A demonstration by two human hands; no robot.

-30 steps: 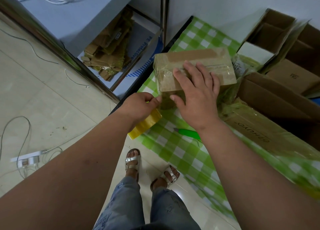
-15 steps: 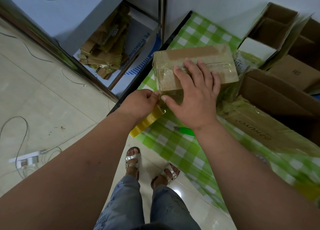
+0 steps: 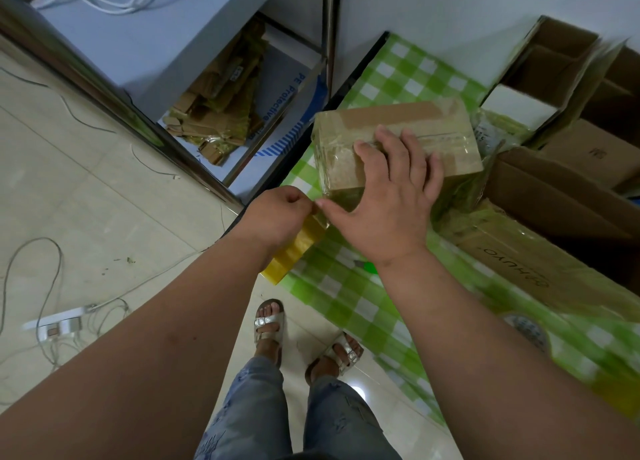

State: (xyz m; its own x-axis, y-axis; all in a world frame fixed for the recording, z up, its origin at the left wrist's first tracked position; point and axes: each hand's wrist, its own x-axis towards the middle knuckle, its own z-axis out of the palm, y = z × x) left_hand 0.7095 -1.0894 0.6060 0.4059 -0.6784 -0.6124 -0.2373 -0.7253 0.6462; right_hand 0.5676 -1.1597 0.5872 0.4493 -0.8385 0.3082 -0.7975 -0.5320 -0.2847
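Note:
A small cardboard box [image 3: 398, 123] wrapped in clear tape stands on the green checked tablecloth [image 3: 346, 286]. My right hand [image 3: 388, 203] lies flat on the box's top and near side, fingers spread, thumb at the lower corner. My left hand [image 3: 277, 217] grips a yellowish roll of packing tape [image 3: 294, 251] just left of the box, at the table's edge. A strip of tape runs from the roll to the box's near face.
Open cardboard boxes [image 3: 571, 182] crowd the table's right side, and a flattened taped carton [image 3: 519, 262] lies beside them. A green-handled tool [image 3: 370, 267] peeks out under my right wrist. A metal shelf with cardboard scraps [image 3: 221, 113] stands left. Cables and a power strip [image 3: 59, 324] lie on the floor.
My left hand has drawn the tape roll slightly up and closer to the box's near corner. My right hand slid a little along the box top, still pressing it.

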